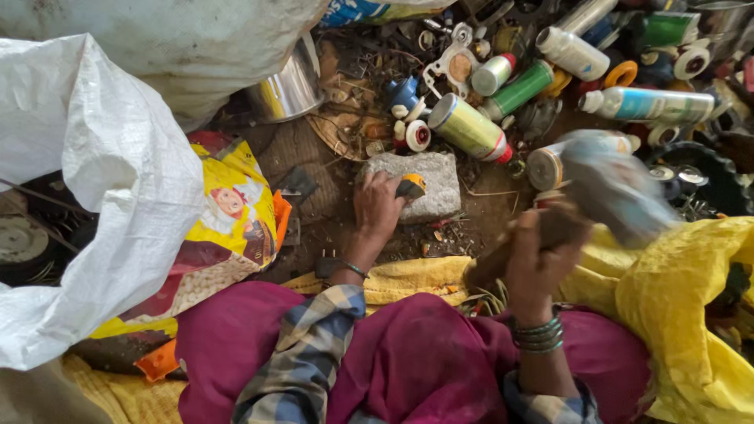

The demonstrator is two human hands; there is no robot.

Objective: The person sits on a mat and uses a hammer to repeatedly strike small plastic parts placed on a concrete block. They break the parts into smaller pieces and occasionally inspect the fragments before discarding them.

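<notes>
My left hand [378, 206] pins a small yellow piece [411, 186] on the stone block [430, 182] as an anvil, while my right hand [534, 259], off to its side, grips a raised hammer [605, 192].

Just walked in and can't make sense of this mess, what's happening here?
A person sits on the ground amid scrap. The left hand holds a small yellow piece on a grey stone block. The right hand grips a hammer, raised and blurred. Spray cans and caps lie scattered beyond the stone.
</notes>
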